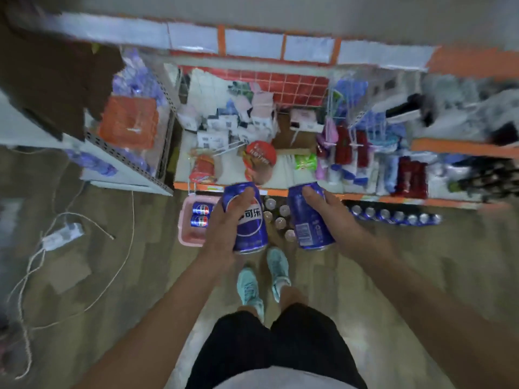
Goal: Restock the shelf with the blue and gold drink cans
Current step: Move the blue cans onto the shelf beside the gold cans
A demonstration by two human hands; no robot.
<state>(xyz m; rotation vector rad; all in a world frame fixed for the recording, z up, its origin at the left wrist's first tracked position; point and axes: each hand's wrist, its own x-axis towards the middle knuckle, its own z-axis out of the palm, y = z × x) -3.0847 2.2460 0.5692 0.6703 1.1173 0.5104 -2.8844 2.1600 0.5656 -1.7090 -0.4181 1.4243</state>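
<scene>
Mid-frame, my left hand [223, 230] grips one can [251, 223] and my right hand [335, 217] grips the other can [307, 220], so I should stand both gently beside the row [393, 217] on the low shelf [379, 196].

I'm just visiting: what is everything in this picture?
held cans: two, blue, centre of view
basket: one, pink, floor, left of held cans
basket cans: two, blue, lying in the basket
shelved cans: one row, blue, lowest shelf, right
can tops: several, pale, between the held cans
shelf: one, orange-edged, full of blurred goods
power strip: one, white, floor at left
shoes: two, teal, floor
shorts: one, black, bottom
left hand: one, fingers round a can
right hand: one, fingers round a can
</scene>
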